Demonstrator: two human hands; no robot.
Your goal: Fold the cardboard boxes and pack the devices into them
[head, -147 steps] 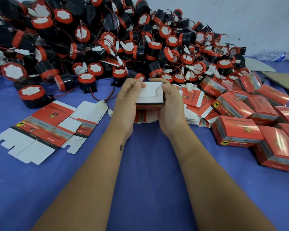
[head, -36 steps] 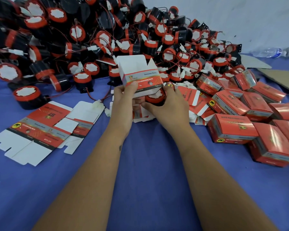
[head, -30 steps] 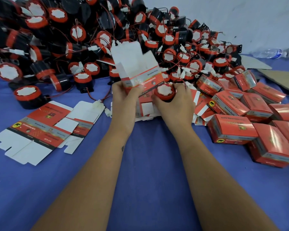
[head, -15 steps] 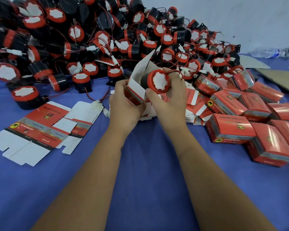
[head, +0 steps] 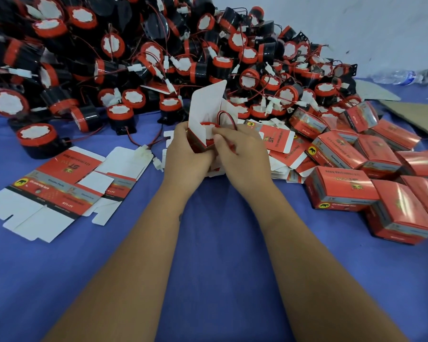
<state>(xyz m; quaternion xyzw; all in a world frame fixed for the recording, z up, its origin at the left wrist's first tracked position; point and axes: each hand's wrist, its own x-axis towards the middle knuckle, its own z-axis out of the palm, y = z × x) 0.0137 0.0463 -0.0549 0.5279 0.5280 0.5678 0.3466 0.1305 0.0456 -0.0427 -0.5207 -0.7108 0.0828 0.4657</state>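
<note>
Head view, centre of the frame: the left hand (head: 185, 154) is closed round the lower walls of an erected cardboard box (head: 203, 119), its white lid flap standing up and open. The right hand (head: 240, 149) pinches at the box mouth, fingertips pressing on a device (head: 208, 126) — a red-rimmed, black-bodied round unit — that sits partly inside the opening. A thin red wire (head: 226, 117) loops up out of the box above the right hand's fingers.

The box looks like light, thin card: it would likely crease if squeezed hard, so holding it by the side walls near the base seems right. The device appears rigid and heavier than its carton — best pushed on its hard rim, not the wire, which looks springy and apt to snag the flap. Flat cartons (head: 55, 183) lie at lower left, finished boxes (head: 341, 188) at right.
</note>
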